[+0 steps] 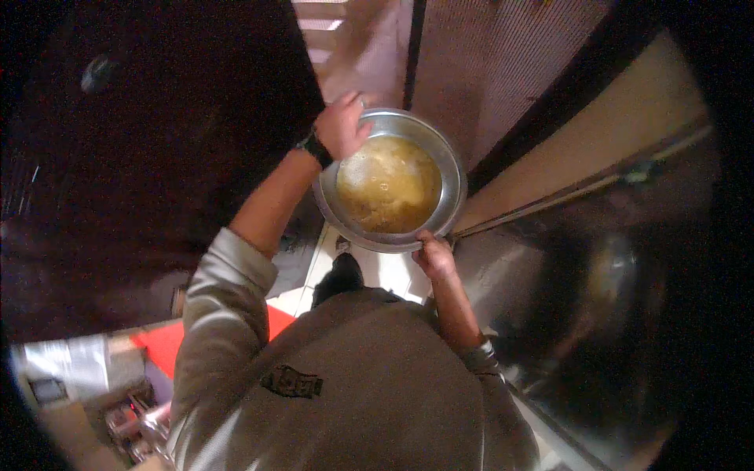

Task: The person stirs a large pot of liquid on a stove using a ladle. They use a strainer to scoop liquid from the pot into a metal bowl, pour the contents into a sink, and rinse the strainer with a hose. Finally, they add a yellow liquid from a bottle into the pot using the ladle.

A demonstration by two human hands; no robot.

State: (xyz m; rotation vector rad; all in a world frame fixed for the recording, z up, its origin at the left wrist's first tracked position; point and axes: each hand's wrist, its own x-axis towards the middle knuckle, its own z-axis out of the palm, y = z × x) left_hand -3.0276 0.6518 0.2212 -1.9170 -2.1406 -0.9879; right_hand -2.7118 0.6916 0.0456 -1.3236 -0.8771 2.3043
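Observation:
A round metal basin [452,194] is held out in front of my body, with cloudy yellowish liquid [392,182] in its bottom and a few bubbles on the surface. My left hand [344,125], with a dark watch or band at the wrist, is at the basin's upper left rim; its fingertips are partly hidden. On the near right rim, my right hand [435,256] grips the metal with the thumb on top and the other fingers underneath.
A dark, glossy panel [147,147] fills the left side. To the right stand a ribbed panel [500,65] and a dark reflective surface [565,294]. White floor tiles [389,274] show below the basin. A red surface [165,344] and some blurred items lie at lower left.

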